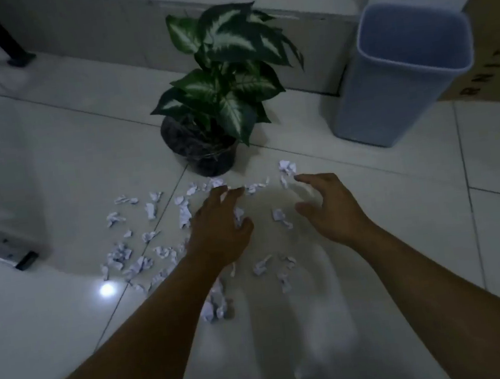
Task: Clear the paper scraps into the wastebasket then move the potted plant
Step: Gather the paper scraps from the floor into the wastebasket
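Observation:
Several crumpled white paper scraps [138,261] lie scattered on the pale tiled floor, mostly left of centre. My left hand [220,227] hovers over them with fingers spread, some scraps right under its fingertips. My right hand [328,208] is curled open beside it, a scrap [280,217] between the two hands. Neither hand holds anything. A potted plant [223,77] with green-and-white leaves stands in a dark pot [204,154] just beyond the scraps. A pale blue wastebasket [389,111] stands at the upper right, looking empty inside.
A cardboard box [494,46] sits behind the wastebasket at the right edge. A low step or ledge [118,26] runs along the back. A black furniture leg [4,36] stands at the upper left, and a grey object [5,242] lies at the left edge.

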